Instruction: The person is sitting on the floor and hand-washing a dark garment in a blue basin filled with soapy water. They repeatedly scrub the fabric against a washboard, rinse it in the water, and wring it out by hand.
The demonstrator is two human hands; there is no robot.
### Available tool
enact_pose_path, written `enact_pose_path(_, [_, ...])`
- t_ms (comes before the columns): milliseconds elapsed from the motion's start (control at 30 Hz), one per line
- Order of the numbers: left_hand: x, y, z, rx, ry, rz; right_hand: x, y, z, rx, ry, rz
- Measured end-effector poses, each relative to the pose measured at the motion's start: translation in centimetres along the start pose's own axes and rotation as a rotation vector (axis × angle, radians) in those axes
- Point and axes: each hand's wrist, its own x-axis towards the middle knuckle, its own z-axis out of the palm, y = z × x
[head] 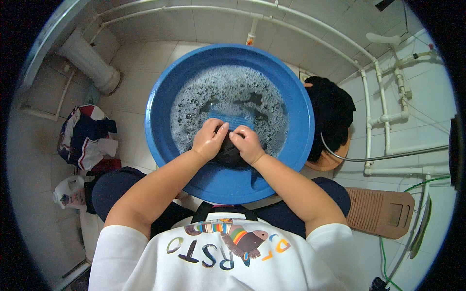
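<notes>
A large round blue plastic tub point(156, 109) stands between my knees, with sudsy water point(233, 78) in it. My left hand point(210, 140) and my right hand point(247, 144) are close together over the water, both wet. Each has its curled fingers and thumb on a dark wet cloth point(229, 154), which bunches below and between them. Just beyond my fingertips, a blue ridged surface point(229, 114) shows partly under the suds; I cannot tell whether it is a washboard. The lower part of the cloth is hidden by my hands and the water.
Right of the tub, black fabric point(329, 112) is heaped in an orange basin point(327, 162), with a grey hose point(364, 159) crossing nearby. A brown washboard point(378, 211) lies lower right. Piled clothes point(89, 136) and a white jug point(71, 192) are at left. Pipes point(305, 27) line the walls.
</notes>
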Motion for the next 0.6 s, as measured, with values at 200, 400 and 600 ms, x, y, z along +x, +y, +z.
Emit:
enact_pose_path(200, [1.1, 1.0, -5.2, -0.124, -0.421, -0.522, 3.0, 0.5, -2.3, 0.770, 0.436, 0.647])
enact_pose_path(400, [2.6, 2.0, -8.9, -0.487, 0.243, -0.414, 6.5, -5.6, -5.3, 0.608, 0.565, 0.507])
enact_pose_path(600, [3.3, 1.0, -7.3, -0.621, 0.151, -0.273, 6.8, -2.4, -4.3, -0.356, 0.327, -0.153])
